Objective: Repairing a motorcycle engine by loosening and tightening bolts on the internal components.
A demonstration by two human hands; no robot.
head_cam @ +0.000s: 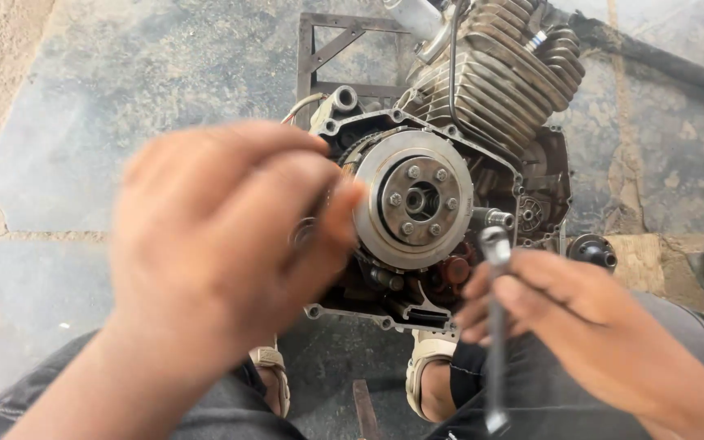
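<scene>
Fingers of the left hand (pixel 222 236) press the round clutch plate (pixel 414 200) at its left rim, steadying it; the right hand (pixel 580 326) grips a socket wrench (pixel 496 326) near it.

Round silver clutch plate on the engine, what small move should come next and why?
Probably bring the metal socket wrench in the right hand onto one bolt of the round silver clutch plate: its bolts sit exposed, the wrench head hovers just beside it, and the blurred left hand is at its rim.
</scene>
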